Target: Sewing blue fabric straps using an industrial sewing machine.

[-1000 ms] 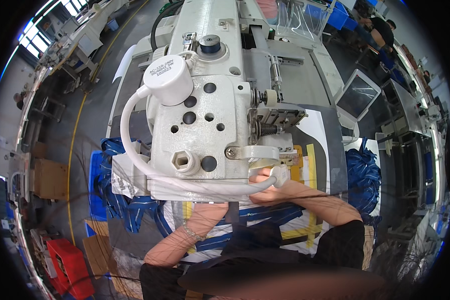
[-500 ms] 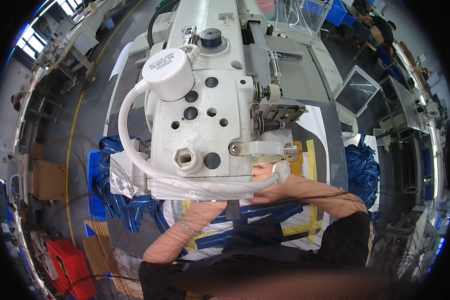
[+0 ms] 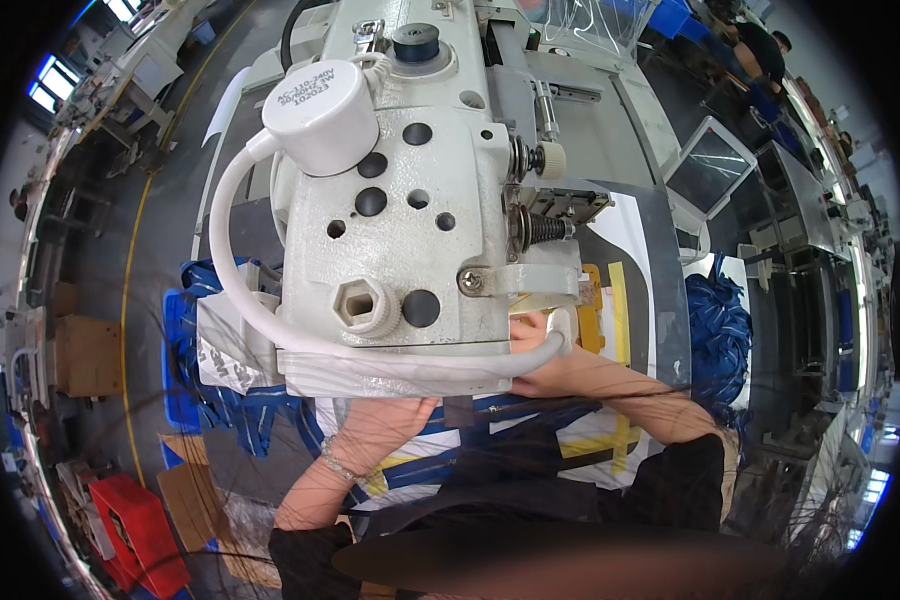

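The white head of a large sewing machine (image 3: 395,255) fills the middle and hides much of the work under it. My left hand (image 3: 382,422), with a bracelet at the wrist, lies at its front edge beside blue fabric strips (image 3: 410,472). Its fingertips run under the machine, so their grip is hidden. To the right of the head, my right hand (image 3: 542,372) reaches in below a white hose, its visible fingers curled. Whatever is in those fingers is hidden. White sheeting with yellow tape (image 3: 619,310) lies under the strips.
Heaps of blue strips flank the table: a left heap (image 3: 255,425) by a blue bin (image 3: 176,350), and a right heap (image 3: 720,330). A tilted screen (image 3: 712,168) stands at far right. At lower left are a red bin (image 3: 135,535) and cardboard (image 3: 190,500).
The view has shifted slightly, with the machine lower-left parts displaced leftward. My left hand has drawn a little left, showing more of its fingers. My right hand stays beside the machine head.
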Demonstrator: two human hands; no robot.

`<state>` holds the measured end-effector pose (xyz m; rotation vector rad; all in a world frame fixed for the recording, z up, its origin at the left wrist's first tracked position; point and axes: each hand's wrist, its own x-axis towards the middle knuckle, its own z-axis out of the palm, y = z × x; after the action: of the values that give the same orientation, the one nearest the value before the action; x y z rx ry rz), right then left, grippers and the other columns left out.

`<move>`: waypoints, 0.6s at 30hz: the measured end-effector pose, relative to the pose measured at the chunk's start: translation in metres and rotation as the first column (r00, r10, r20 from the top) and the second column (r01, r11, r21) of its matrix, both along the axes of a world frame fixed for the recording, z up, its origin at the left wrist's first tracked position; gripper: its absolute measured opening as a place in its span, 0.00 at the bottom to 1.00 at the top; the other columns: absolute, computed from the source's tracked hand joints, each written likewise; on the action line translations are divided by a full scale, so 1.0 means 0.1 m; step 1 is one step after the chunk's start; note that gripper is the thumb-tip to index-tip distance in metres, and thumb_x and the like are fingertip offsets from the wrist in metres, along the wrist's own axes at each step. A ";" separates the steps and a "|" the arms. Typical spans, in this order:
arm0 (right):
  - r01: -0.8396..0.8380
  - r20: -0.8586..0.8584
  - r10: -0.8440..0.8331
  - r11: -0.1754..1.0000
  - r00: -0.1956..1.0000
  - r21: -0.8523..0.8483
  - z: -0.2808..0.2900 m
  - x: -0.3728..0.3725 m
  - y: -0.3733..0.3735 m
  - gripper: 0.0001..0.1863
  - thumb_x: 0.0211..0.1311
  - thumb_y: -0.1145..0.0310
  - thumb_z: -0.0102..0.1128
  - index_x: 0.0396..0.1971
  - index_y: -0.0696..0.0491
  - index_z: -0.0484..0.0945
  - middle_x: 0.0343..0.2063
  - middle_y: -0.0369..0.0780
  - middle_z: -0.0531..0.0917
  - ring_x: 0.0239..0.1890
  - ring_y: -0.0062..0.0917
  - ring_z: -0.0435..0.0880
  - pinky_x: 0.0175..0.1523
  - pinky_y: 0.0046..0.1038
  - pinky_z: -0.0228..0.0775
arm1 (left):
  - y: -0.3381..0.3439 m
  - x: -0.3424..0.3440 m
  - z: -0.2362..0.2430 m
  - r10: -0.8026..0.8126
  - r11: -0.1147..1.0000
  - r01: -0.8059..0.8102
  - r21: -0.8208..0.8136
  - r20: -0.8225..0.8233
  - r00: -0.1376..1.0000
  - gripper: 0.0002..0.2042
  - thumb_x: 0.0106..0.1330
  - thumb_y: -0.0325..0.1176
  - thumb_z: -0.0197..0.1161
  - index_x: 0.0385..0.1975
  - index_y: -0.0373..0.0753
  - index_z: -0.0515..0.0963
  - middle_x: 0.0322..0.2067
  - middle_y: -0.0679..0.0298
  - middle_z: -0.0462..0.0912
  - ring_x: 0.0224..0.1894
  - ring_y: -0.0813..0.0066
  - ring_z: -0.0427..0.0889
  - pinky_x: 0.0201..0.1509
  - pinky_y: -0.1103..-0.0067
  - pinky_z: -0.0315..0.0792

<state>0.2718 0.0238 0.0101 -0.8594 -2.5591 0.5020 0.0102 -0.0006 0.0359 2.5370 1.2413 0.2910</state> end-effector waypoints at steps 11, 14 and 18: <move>0.310 -0.006 -0.311 0.949 0.950 -0.060 0.17 0.60 -0.93 0.20 0.49 0.64 0.67 0.45 0.44 0.78 0.41 0.32 0.78 0.43 0.25 0.76 0.49 0.29 0.61 | -0.45 -0.27 0.02 -0.324 0.870 0.383 -0.310 0.224 0.919 0.27 0.46 0.45 0.72 0.48 0.47 0.73 0.44 0.66 0.76 0.46 0.66 0.74 0.49 0.69 0.64; 0.210 0.112 -0.215 0.976 0.970 0.052 0.16 0.39 -1.41 0.23 0.52 0.56 0.65 0.51 0.36 0.76 0.53 0.30 0.74 0.52 0.22 0.72 0.54 0.28 0.58 | -0.64 -0.32 -0.04 -0.254 0.927 0.273 -0.255 0.107 0.961 0.36 0.45 0.49 0.71 0.57 0.51 0.67 0.55 0.64 0.68 0.56 0.63 0.67 0.53 0.63 0.59; 0.104 0.266 -0.119 0.992 0.957 0.068 0.12 0.26 -1.50 0.25 0.55 0.51 0.60 0.56 0.28 0.70 0.61 0.31 0.66 0.60 0.22 0.65 0.59 0.31 0.54 | -0.74 -0.28 -0.14 -0.355 0.935 0.356 -0.006 -0.071 0.932 0.39 0.48 0.57 0.66 0.62 0.55 0.63 0.62 0.60 0.60 0.65 0.61 0.56 0.61 0.61 0.51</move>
<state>0.2982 -0.1264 0.0220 -1.1136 -2.7312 0.2983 -0.0176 -0.0749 0.0219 2.7341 0.7771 0.1221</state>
